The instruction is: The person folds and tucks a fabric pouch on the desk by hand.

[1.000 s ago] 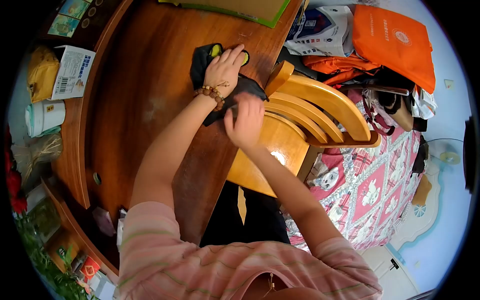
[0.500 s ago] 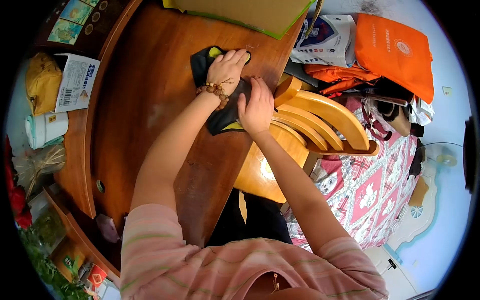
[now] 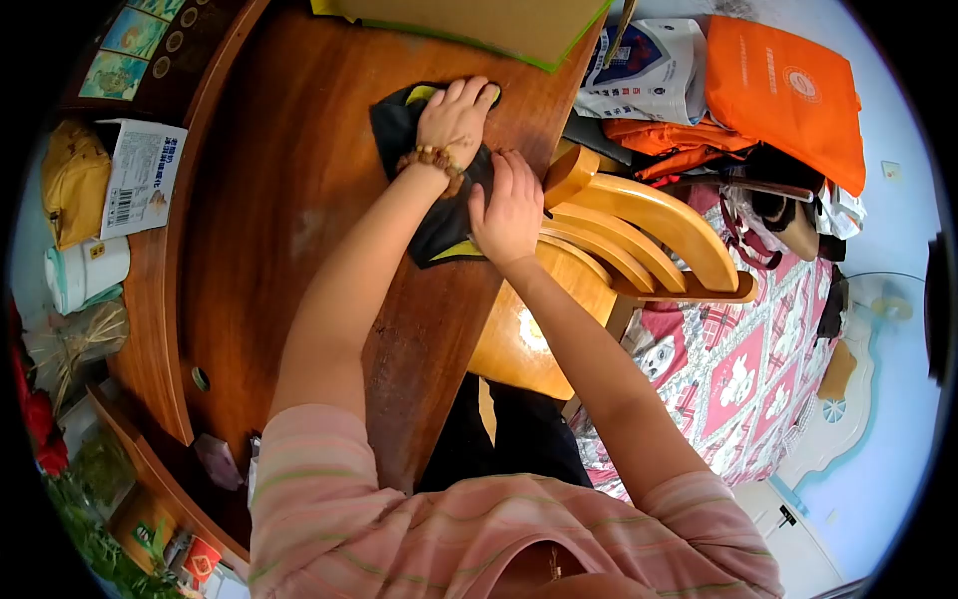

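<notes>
A black cloth with yellow patches [image 3: 431,232] lies on the brown wooden desk [image 3: 289,190]. My left hand [image 3: 459,122], with a beaded bracelet [image 3: 437,160] at the wrist, rests flat on the upper part of the cloth, fingers stretched toward its far corner. Lower down, by the desk's right edge, my right hand [image 3: 508,212] lies flat with its palm on the cloth's right side. Both hands cover much of the cloth, so its full shape is hidden. Neither hand is closed around it.
A wooden chair [image 3: 659,235] stands against the desk's right edge. A cardboard box with green edging [image 3: 469,22] sits at the desk's far end. Along the left are a shelf edge, a white printed box [image 3: 148,175] and a yellow pouch [image 3: 75,185]. Beyond the chair are an orange bag [image 3: 783,100] and a bed [image 3: 728,369].
My left hand has shifted slightly toward the far end of the desk, still flat on the cloth. My right hand stays nearly in place. The whole view has shifted a little.
</notes>
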### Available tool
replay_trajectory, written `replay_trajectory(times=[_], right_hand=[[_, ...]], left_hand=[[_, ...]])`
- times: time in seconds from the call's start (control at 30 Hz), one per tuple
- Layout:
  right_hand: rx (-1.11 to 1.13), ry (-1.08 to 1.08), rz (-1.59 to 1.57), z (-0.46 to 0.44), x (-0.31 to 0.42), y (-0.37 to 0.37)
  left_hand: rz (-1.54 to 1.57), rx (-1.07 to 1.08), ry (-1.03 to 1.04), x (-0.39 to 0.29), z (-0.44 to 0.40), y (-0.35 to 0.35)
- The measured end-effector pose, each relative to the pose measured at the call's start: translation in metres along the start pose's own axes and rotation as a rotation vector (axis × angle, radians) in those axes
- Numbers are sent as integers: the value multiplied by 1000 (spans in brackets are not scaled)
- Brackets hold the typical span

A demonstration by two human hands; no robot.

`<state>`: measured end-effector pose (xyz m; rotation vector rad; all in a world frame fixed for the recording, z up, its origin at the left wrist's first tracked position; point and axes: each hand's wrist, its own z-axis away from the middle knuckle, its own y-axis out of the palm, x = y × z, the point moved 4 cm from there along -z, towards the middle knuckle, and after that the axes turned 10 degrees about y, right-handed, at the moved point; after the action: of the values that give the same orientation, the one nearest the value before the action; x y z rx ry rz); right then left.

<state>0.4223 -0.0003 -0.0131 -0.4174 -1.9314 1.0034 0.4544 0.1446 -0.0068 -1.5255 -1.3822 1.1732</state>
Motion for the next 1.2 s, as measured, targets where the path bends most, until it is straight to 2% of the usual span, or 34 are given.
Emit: replay_trajectory(times=[0.3,0.43,0.57,0.67,0.83,0.9,1.1,1.2], right_hand=[[7,1,16,-1,2,-1],[16,6,41,-2,1,0],[10,10,26,0,1,0],[-1,11,27,-2,1,1],[9,20,16,-2,-1,1],[14,19,10,-2,1,1],[14,-1,-10,-2,0,-2],[16,11,-1,-1,1,0]], left_hand=[[54,28,58,1,16,-2],[119,-20,14,-1,15,-2],[34,0,35,-6,2,6],[-191,-162,70,-4,-13,9],[-137,-91,57,-11,4,-1],[-18,34,-4,-9,8,0],[-129,-135,29,-2,-13,11],[-47,-28,-1,-6,8,6]])
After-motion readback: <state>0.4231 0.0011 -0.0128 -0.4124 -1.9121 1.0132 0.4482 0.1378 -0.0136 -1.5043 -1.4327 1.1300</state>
